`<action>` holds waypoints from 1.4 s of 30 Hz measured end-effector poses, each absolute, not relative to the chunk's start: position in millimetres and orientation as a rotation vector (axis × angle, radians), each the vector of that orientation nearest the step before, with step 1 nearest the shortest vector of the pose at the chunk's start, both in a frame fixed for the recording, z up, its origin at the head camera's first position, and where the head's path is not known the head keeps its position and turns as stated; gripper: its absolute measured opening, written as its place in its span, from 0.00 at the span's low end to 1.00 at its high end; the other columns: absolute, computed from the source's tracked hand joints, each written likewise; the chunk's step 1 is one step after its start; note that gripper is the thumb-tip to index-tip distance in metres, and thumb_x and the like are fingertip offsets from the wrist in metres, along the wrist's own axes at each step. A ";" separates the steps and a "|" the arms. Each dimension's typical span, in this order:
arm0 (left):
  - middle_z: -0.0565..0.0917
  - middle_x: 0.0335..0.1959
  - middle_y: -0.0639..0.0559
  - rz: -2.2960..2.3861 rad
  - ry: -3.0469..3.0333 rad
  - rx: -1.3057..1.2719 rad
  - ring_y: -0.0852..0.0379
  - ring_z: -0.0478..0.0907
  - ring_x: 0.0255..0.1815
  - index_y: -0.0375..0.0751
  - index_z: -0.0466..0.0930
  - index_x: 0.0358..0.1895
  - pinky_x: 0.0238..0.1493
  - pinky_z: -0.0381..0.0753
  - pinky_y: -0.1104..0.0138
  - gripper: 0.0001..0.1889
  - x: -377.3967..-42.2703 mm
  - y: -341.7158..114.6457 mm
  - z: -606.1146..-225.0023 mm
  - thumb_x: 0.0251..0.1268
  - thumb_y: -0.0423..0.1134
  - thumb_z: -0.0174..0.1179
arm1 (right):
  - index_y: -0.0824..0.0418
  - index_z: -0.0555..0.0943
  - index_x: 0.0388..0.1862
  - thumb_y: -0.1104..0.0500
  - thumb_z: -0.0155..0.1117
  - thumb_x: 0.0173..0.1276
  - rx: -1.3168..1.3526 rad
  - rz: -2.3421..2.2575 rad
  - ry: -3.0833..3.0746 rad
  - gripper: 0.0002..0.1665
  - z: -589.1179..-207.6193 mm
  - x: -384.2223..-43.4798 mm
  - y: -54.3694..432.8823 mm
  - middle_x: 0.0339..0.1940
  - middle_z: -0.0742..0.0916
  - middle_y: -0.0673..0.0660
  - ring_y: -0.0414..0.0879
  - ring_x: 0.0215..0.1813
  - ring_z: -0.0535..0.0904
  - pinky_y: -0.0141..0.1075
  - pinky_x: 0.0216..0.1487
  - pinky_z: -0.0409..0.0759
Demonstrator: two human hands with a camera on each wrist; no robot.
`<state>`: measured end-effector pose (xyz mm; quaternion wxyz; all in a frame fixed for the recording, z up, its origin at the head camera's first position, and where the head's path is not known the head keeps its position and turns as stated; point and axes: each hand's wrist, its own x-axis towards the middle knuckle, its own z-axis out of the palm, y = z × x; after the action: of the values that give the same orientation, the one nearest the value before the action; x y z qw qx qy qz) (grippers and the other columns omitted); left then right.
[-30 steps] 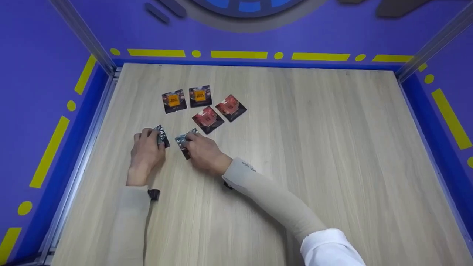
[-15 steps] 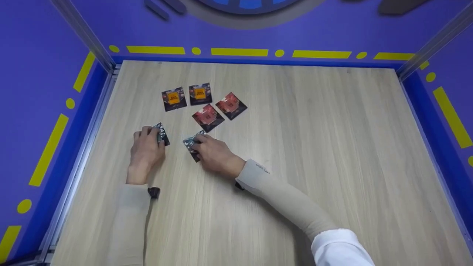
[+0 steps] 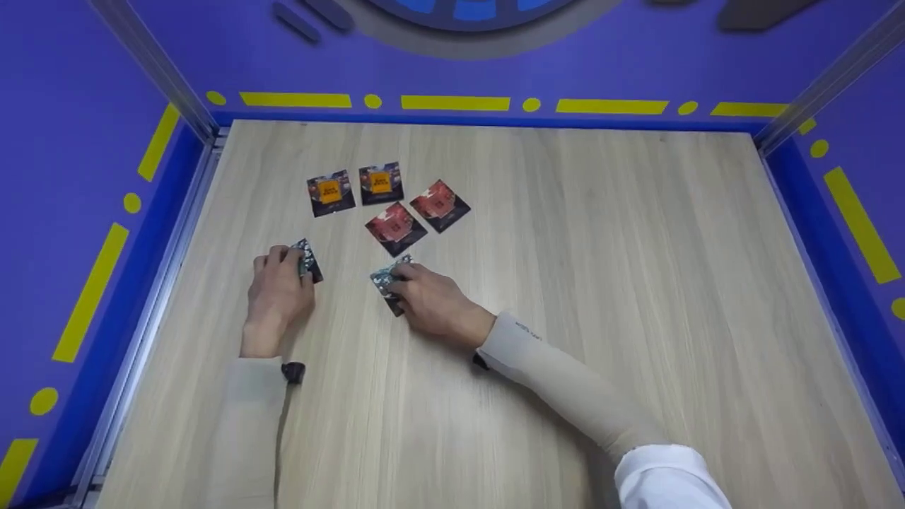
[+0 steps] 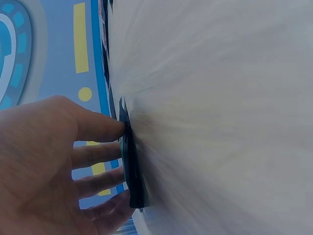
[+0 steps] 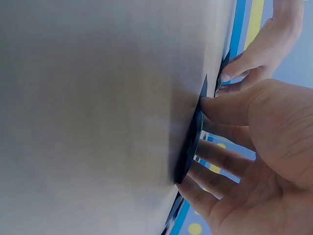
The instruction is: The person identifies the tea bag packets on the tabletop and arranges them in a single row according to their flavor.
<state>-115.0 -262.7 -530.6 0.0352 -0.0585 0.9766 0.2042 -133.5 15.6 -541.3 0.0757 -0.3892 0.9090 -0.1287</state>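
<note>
My left hand [image 3: 278, 293] holds a small square packet [image 3: 309, 263] with a teal-and-white pattern and a dark end, at the left of the table. In the left wrist view the thumb and fingertips meet this packet [image 4: 133, 169], seen edge-on close to the tabletop. To the right, a matching packet [image 3: 385, 281] is under my right hand [image 3: 440, 304], which covers part of it. The right wrist view shows the thumb and little finger gripping that packet [image 5: 191, 144] near opposite ends, low over the wood.
Two dark packets with orange centres, one left [image 3: 331, 193] and one right [image 3: 381, 183], lie behind the hands. Nearer are two red-and-black packets, the front one [image 3: 396, 229] just beyond the right hand's packet, the other [image 3: 440, 206] behind it. Blue panels [image 3: 452, 78] enclose the wooden table [image 3: 601, 247].
My right hand has moved right and slightly toward me with its packet, widening the gap between the two teal packets. The left hand and its packet stay in place.
</note>
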 end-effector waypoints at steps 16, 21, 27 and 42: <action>0.67 0.74 0.27 0.633 3.024 -0.143 0.25 0.63 0.75 0.27 0.70 0.74 0.67 0.75 0.34 0.26 -114.2 -264.3 -532.3 0.79 0.35 0.53 | 0.55 0.85 0.68 0.62 0.63 0.78 -1.031 -0.490 2.752 0.21 -540.6 -135.2 77.1 0.73 0.80 0.56 0.54 0.75 0.76 0.49 0.68 0.83; 0.67 0.74 0.27 0.624 3.022 -0.154 0.25 0.63 0.75 0.27 0.71 0.74 0.67 0.75 0.34 0.26 -115.5 -264.0 -530.4 0.79 0.35 0.53 | 0.57 0.85 0.67 0.63 0.65 0.76 -0.966 -0.525 2.762 0.21 -539.3 -139.8 100.6 0.72 0.80 0.57 0.55 0.75 0.76 0.50 0.69 0.83; 0.66 0.74 0.26 0.609 3.002 -0.170 0.24 0.62 0.76 0.27 0.70 0.75 0.65 0.77 0.33 0.27 -115.6 -262.3 -528.4 0.78 0.35 0.54 | 0.59 0.85 0.66 0.63 0.67 0.74 -0.880 -0.569 2.790 0.22 -538.2 -146.4 132.5 0.70 0.80 0.59 0.56 0.72 0.79 0.51 0.66 0.84; 0.67 0.75 0.27 0.619 3.010 -0.191 0.25 0.62 0.76 0.27 0.70 0.75 0.67 0.75 0.34 0.28 -116.2 -260.2 -530.4 0.78 0.38 0.54 | 0.65 0.83 0.69 0.64 0.70 0.73 -0.592 -0.710 2.862 0.26 -538.4 -159.5 209.3 0.72 0.79 0.64 0.62 0.71 0.80 0.55 0.67 0.83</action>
<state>-116.2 -260.2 -530.4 0.0312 -0.0619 0.9772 0.2009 -159.5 209.3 -538.4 0.0667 -0.1965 0.9495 -0.2355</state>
